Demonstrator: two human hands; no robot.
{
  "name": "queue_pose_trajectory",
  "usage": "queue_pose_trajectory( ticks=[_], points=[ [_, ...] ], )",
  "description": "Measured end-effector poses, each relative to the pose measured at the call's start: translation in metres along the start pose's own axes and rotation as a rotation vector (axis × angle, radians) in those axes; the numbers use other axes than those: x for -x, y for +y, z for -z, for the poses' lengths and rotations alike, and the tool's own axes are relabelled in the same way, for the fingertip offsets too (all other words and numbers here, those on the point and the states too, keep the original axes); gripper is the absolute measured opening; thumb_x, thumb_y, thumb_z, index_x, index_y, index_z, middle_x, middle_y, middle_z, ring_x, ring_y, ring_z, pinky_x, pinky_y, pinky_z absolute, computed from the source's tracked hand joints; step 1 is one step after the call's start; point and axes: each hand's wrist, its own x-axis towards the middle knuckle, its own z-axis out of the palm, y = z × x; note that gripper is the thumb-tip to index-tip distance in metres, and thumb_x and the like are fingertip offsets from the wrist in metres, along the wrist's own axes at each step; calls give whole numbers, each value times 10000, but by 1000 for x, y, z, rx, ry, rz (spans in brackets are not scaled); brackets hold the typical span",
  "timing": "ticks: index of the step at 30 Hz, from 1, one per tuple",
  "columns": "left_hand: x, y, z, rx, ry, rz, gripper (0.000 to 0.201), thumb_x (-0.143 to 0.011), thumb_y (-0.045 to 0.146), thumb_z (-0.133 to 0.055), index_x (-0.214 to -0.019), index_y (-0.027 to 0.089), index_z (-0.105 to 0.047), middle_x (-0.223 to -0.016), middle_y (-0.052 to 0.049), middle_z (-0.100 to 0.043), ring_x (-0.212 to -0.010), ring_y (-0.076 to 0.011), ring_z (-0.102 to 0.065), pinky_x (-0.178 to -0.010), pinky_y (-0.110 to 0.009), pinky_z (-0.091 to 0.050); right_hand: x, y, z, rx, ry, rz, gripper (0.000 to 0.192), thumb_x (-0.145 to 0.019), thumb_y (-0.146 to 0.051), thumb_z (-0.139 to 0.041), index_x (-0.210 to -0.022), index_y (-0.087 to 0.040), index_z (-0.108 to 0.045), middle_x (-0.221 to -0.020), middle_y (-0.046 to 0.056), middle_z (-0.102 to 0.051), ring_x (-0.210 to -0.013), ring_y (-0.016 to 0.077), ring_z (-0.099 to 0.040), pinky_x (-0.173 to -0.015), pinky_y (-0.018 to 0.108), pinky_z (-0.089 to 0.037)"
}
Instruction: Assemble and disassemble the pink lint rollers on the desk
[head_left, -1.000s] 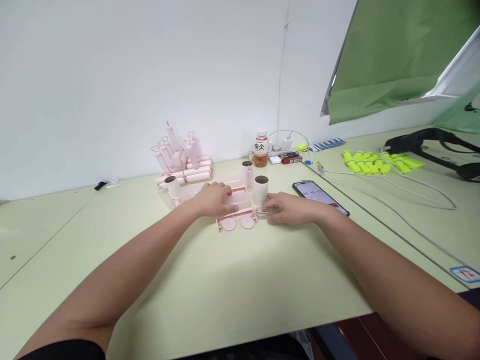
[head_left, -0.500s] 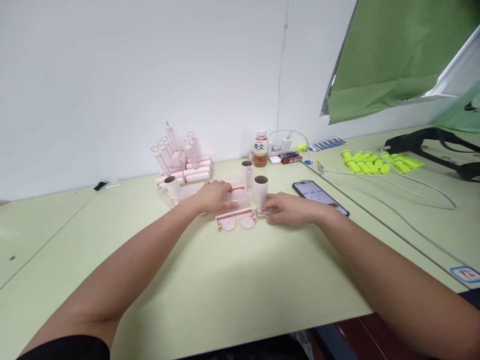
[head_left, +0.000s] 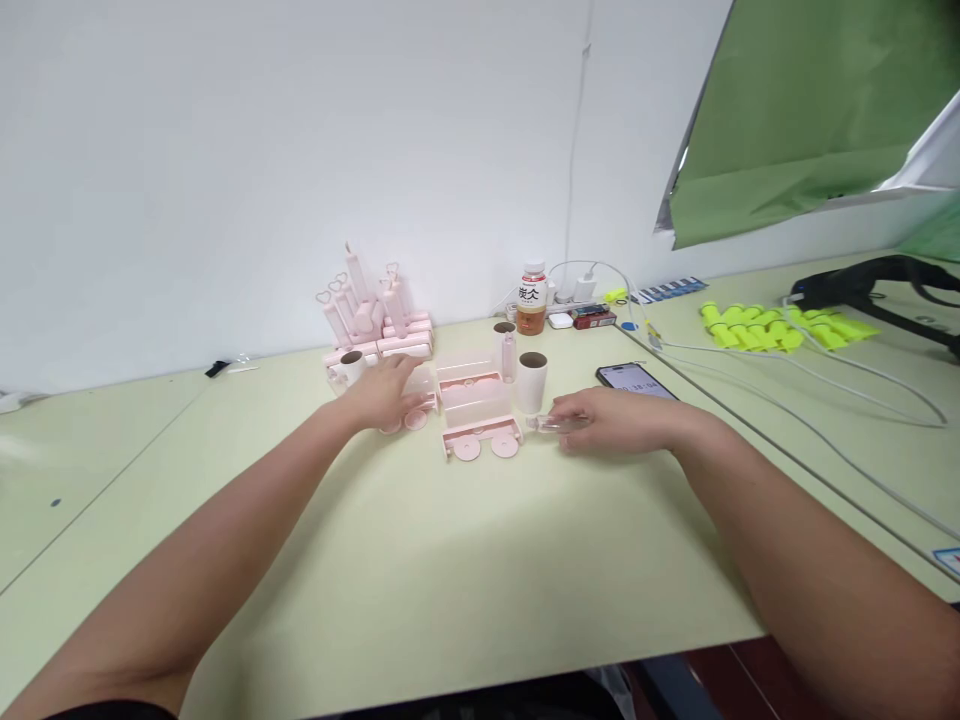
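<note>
Desk (head_left: 420, 560): both arms out, hands flat by pink parts (head_left: 480, 400).

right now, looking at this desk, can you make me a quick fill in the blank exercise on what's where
1. The left hand rests on a ____ plastic part with round wheels.
2. The phone lies face up just behind the ____ hand.
3. The bottle with the orange-brown drink stands upright near the ____.
4. The highlighters at the far right are ____ in colour.

Missing words: pink; right; wall; yellow
</note>
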Motion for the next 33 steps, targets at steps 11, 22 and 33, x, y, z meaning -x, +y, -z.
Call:
queue_pose_trajectory(
  ticks=[11,22,33],
  points=[
    [-7,-3,-50,-58,166,-45,634,-960,569,-280,-1431,156,-382,-1463,-161,-409,-1327,-350,-362,-1077,-512,-284,1,0,-1,-2,-13,36,309,-742,-403,-621,-991,-253,-724,-936,52,-718,-811,257,-647,-680,312,-474],
    [-16,-5,-46,-7,200,-10,565,-974,486,-308,-1443,179,-379,-1472,-147,-402,-1342,-346,-343,-1068,-535,-302,0,5,-2,-27,-30,44,308,-757,-402,-608,-1010,-263,-713,-1032,42,-718,-876,271,-657,-701,318,-477],
    [54,43,-44,99,368,6,418,-985,315,-314,-1260,133,-570,-1284,-131,-594,-1216,-274,-501,-1055,-455,-390,2,-1,-1,49,12,24,334,-723,-447,-618,-986,-270,-722,-980,34,-724,-851,265,-658,-710,309,-481]
  ],
)
